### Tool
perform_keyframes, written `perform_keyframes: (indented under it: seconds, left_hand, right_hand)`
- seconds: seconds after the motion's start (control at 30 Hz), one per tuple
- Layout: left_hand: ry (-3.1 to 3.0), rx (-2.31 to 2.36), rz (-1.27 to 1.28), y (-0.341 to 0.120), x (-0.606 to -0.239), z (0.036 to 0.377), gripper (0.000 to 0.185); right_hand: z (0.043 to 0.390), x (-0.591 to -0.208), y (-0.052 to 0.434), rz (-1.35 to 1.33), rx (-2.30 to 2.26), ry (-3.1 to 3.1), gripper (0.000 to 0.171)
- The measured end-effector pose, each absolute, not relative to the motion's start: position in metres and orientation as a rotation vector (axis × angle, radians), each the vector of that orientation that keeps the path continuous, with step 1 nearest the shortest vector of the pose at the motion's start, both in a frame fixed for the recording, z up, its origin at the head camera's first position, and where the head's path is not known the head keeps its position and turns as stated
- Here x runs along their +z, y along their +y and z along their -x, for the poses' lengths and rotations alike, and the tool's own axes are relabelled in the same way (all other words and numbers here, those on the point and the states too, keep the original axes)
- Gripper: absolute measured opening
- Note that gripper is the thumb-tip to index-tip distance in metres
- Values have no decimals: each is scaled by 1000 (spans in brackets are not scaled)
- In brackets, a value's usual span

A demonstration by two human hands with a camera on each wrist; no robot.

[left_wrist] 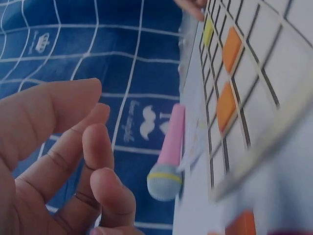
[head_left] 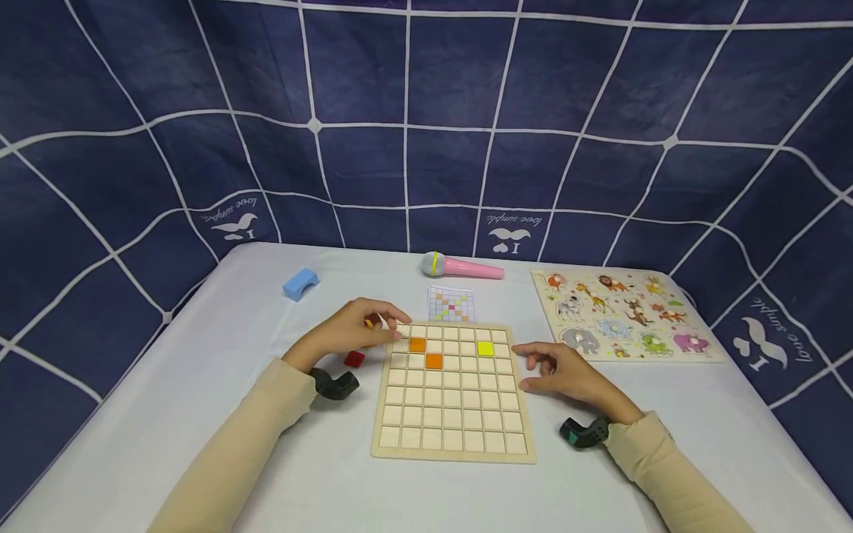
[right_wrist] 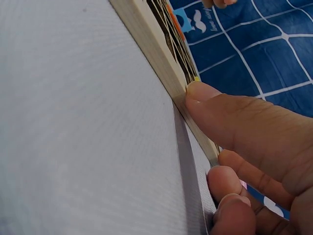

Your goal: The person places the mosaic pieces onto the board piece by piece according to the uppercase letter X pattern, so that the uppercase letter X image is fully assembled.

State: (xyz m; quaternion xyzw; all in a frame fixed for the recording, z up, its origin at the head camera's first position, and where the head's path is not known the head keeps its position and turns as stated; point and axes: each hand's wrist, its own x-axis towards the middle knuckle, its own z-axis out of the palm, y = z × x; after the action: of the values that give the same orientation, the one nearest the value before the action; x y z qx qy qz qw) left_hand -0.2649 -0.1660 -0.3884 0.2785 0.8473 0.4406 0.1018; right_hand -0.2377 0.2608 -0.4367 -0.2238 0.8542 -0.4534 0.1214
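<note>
**Both hands at the wooden grid board, a few tiles in**

Some bits we can't quite make out: the left hand [head_left: 353,329] covers the board's top-left corner, and there's a small yellow-orange thing between its fingers in the head view, but the left wrist view shows those fingers loosely curled with nothing in them, so we can't tell if it's actually holding anything; the right wrist view is mostly desk [head_left: 220,414] and a sliver of board edge.

Both forearms lie on the desk, angled inward, in cream sleeves; the right hand [head_left: 563,370] rests on the right edge of the grid board [head_left: 453,414], thumb pressed against the frame, other fingers relaxed, gripping nothing.

The board sits in the middle of the desk; two orange tiles [head_left: 417,345] and a yellow tile [head_left: 485,348] sit in its upper rows; a red tile [head_left: 354,359] lies loose just left of it.
</note>
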Motion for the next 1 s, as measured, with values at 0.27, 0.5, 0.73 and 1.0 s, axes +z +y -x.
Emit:
perform_keyframes:
  seconds: [0.27,0.5,0.73,1.0]
  left_hand:
    - [2476,1368,-658,-226,-399,274,34]
    - [2484,1419,-472,-271,-403,277,40]
    - [2435,1363,-356,-294,-412,278,48]
    - [2437,1303,-376,-301,-417,277,52]
  right_hand:
    - [239,-436,261,673,-1331,2492,60]
    - [239,-437,262,683,-1332,2492,60]
    - [238,-438,262,676,-1338,2483,60]
    - [238,-439,262,674,-1342,2478,60]
